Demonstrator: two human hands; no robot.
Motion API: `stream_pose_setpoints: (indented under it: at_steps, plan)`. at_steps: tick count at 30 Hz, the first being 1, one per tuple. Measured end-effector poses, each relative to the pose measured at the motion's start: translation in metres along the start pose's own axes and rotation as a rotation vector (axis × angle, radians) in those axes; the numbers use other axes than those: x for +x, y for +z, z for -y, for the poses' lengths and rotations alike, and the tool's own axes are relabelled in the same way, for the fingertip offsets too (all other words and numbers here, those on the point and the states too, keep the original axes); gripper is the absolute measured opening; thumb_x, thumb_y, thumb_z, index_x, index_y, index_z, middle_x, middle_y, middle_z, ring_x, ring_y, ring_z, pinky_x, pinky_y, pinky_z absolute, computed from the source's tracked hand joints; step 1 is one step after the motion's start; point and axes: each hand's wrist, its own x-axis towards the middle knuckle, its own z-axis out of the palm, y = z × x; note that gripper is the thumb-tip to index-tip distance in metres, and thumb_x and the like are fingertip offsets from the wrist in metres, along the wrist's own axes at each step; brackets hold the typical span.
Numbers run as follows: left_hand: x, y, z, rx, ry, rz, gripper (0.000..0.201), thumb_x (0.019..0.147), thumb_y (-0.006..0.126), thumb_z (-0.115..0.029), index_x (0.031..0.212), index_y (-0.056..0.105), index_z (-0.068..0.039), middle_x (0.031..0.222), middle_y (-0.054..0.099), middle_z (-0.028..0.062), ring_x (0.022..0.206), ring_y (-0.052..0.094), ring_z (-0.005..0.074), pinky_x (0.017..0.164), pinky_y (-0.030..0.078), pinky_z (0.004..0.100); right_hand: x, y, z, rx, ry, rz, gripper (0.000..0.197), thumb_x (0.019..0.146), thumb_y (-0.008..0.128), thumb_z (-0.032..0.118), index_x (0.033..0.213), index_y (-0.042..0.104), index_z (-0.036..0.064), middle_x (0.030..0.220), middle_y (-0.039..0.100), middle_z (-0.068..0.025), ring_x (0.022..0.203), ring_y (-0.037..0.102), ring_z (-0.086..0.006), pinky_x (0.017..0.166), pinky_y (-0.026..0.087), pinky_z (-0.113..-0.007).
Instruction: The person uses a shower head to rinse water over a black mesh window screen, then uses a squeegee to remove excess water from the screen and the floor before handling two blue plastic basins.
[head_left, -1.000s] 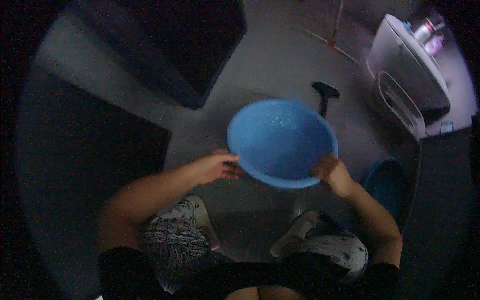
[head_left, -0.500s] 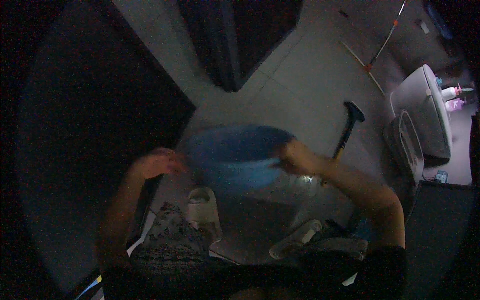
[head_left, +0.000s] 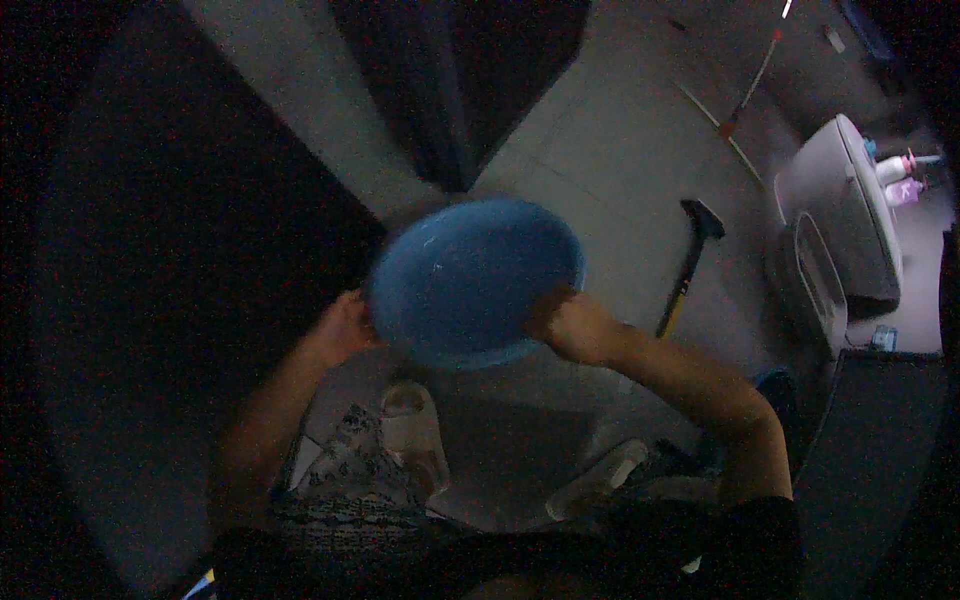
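Observation:
A round blue basin (head_left: 465,275) hangs in front of me over the floor, its inside turned up toward me. My right hand (head_left: 575,325) is closed over its right rim, the fingertips reaching inside. At the left edge of the basin my left hand (head_left: 348,328) grips the rim; part of its fingers is hidden behind the wall. The basin looks bare inside, though the light is dim and the picture slightly smeared.
To the right, a long-handled tool (head_left: 692,265) with a dark head lies near a white toilet (head_left: 800,180). Pump bottles (head_left: 900,190) stand beyond it. A thin pole (head_left: 758,90) is farther off. Below are pale slippers (head_left: 410,425); a dark panel (head_left: 230,220) rises at left.
The basin has tipped so its inside now faces me, where its outer side showed before. My left hand has come in to its rim; my right hand has stayed on the other side.

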Motion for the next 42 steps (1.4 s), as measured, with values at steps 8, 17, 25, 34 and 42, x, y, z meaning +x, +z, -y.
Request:
stream_pose_setpoints:
  at_steps: [8, 17, 25, 34, 42]
  plan:
    - [0.089, 0.236, 0.089, 0.435, -0.150, 0.219, 0.051, 0.086, 0.050, -0.047, 0.113, 0.054, -0.005, 0.108, 0.057, 0.0119, 0.087, 0.060, 0.0279, 0.075, 0.049, 0.0407, -0.273, -0.063, -0.138, 0.111, -0.053, 0.325, 0.029, 0.070, 0.058, 0.007, 0.099, 0.060, 0.0066, 0.092, 0.061, -0.0120, 0.084, 0.060, -0.0293, 0.069, 0.052, -0.038]
    - [0.143, 0.346, 0.100, 0.481, -0.172, 0.293, 0.059, 0.085, 0.048, -0.053, 0.103, 0.059, 0.002, 0.086, 0.064, 0.0167, 0.073, 0.063, 0.0275, 0.064, 0.051, 0.0378, -0.355, -0.108, -0.256, 0.455, -0.039, 0.429, 0.017, 0.083, 0.057, 0.015, 0.096, 0.059, 0.0041, 0.080, 0.058, -0.0199, 0.076, 0.058, -0.0329, 0.065, 0.046, -0.041]
    - [0.173, 0.434, 0.035, 0.057, 0.085, -0.195, 0.065, 0.086, 0.039, -0.059, 0.113, 0.053, -0.001, 0.104, 0.061, 0.0202, 0.080, 0.063, 0.0299, 0.059, 0.049, 0.0377, -0.319, -0.156, -0.342, 0.544, -0.115, 0.125, 0.019, 0.082, 0.060, 0.017, 0.088, 0.055, -0.0003, 0.076, 0.057, -0.0198, 0.072, 0.055, -0.0344, 0.065, 0.041, -0.042]
    - [0.159, 0.579, 0.103, 0.517, -0.263, 0.109, 0.049, 0.085, 0.054, -0.043, 0.113, 0.051, -0.003, 0.097, 0.061, 0.0131, 0.075, 0.063, 0.0282, 0.061, 0.051, 0.0392, -0.488, -0.182, -0.346, 0.537, -0.109, 0.473, 0.027, 0.079, 0.063, 0.026, 0.093, 0.058, 0.0029, 0.086, 0.060, -0.0187, 0.084, 0.057, -0.0366, 0.071, 0.044, -0.045]
    - [0.199, 0.742, 0.183, 0.448, -0.102, -0.100, 0.053, 0.084, 0.057, -0.039, 0.119, 0.042, -0.002, 0.105, 0.055, 0.0139, 0.082, 0.059, 0.0274, 0.065, 0.052, 0.0400, -0.631, -0.163, -0.364, 0.038, 0.031, 0.498, 0.029, 0.081, 0.059, 0.025, 0.107, 0.061, 0.0120, 0.087, 0.063, -0.0136, 0.082, 0.061, -0.0324, 0.067, 0.047, -0.043]
